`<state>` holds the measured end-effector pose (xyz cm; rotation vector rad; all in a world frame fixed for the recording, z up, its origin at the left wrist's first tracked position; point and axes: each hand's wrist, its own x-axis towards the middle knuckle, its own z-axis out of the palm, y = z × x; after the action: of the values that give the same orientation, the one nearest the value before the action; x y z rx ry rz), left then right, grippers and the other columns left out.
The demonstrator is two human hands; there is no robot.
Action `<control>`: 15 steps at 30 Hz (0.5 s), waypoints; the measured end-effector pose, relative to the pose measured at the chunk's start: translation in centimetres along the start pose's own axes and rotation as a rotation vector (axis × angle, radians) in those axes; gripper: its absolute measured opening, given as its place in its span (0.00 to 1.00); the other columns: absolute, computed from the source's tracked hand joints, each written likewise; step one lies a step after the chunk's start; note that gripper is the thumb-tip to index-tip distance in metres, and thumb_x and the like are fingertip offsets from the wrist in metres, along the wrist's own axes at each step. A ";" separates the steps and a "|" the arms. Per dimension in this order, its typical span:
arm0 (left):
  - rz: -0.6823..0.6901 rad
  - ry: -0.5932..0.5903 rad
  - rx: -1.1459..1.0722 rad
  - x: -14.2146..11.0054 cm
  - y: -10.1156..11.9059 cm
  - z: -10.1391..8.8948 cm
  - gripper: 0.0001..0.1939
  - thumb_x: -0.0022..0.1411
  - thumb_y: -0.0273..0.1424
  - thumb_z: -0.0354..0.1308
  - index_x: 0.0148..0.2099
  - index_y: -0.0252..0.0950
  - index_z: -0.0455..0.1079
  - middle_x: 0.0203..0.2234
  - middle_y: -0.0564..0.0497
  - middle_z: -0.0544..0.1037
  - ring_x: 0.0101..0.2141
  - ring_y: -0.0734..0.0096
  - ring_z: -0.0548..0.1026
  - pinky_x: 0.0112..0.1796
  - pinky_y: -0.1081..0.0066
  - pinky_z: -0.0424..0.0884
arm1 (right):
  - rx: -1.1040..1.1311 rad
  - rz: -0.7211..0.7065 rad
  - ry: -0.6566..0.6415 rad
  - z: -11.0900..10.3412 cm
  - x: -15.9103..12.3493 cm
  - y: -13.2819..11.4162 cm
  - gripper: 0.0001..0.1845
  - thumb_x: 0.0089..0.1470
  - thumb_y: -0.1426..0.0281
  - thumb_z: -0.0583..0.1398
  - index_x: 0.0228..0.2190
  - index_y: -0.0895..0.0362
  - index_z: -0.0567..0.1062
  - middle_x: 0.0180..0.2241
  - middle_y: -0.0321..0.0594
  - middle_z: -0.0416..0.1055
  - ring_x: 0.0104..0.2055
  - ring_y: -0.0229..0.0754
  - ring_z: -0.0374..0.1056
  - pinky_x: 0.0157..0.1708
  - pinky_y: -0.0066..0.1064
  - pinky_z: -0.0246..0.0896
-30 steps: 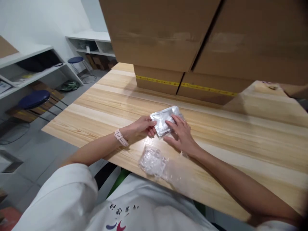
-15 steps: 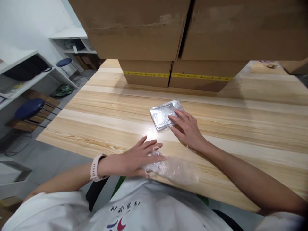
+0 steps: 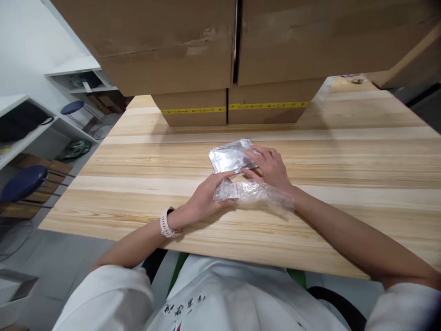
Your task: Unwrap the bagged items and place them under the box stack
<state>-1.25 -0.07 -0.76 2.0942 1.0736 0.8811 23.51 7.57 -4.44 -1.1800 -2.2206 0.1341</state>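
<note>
My left hand (image 3: 206, 195), with a pink watch band on its wrist, is closed round one end of a crumpled strip of bubble wrap (image 3: 257, 191). A small white label or paper shows at that end; whatever the wrap may contain cannot be made out. The loose end trails right, up to my right forearm. Just beyond it, a flat silver pouch or stack of pouches (image 3: 229, 156) in shiny clear film lies on the wooden table (image 3: 144, 184). My right hand (image 3: 272, 168) rests on the pouch's right side with fingers spread and stretched out.
Large cardboard boxes (image 3: 193, 108) with yellow tape stand stacked at the table's far side, the upper ones (image 3: 165, 50) overhanging toward me. Another carton (image 3: 409, 59) is at the far right. Blue stools (image 3: 24, 184) and white shelves (image 3: 58, 117) stand left of the table.
My left hand has moved forward and closed on the bubble wrap, bringing it from the table edge up beside the silver pouch. My right hand stays on the pouch. The view has shifted right.
</note>
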 end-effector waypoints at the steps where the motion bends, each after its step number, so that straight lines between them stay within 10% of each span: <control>1: -0.018 0.003 -0.033 -0.2 0.0 -0.1 0.35 0.61 0.40 0.72 0.67 0.43 0.64 0.54 0.42 0.77 0.52 0.55 0.76 0.55 0.56 0.71 | 0.053 -0.034 0.032 -0.4 -0.2 -0.5 0.24 0.68 0.54 0.56 0.59 0.51 0.73 0.61 0.48 0.71 0.58 0.59 0.66 0.57 0.56 0.62; 7: -0.172 0.183 -0.239 -0.5 0.0 -1.8 0.20 0.69 0.40 0.64 0.59 0.39 0.72 0.44 0.45 0.81 0.42 0.65 0.79 0.44 0.65 0.75 | 0.433 -0.212 -0.060 -1.3 -2.2 -4.3 0.21 0.69 0.55 0.54 0.55 0.50 0.77 0.50 0.45 0.79 0.53 0.52 0.73 0.53 0.50 0.68; 11: -0.211 0.341 -0.297 -0.2 -0.4 -3.0 0.18 0.66 0.40 0.66 0.54 0.38 0.75 0.45 0.45 0.82 0.44 0.63 0.80 0.44 0.66 0.75 | 0.383 -0.247 -0.239 -0.7 -3.6 -6.1 0.32 0.60 0.49 0.65 0.60 0.51 0.75 0.63 0.51 0.70 0.61 0.59 0.67 0.57 0.55 0.65; 15: -0.260 0.474 -0.295 0.1 -1.1 -3.9 0.15 0.63 0.39 0.69 0.49 0.39 0.79 0.41 0.46 0.83 0.43 0.63 0.81 0.43 0.67 0.75 | 0.371 -0.224 -0.328 -0.7 -3.9 -6.6 0.23 0.66 0.61 0.60 0.60 0.49 0.74 0.58 0.48 0.74 0.55 0.55 0.70 0.54 0.54 0.68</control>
<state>-4.73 1.43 0.69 1.4985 1.3228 1.3472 20.81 0.41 -3.33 -0.7435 -2.4498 0.6568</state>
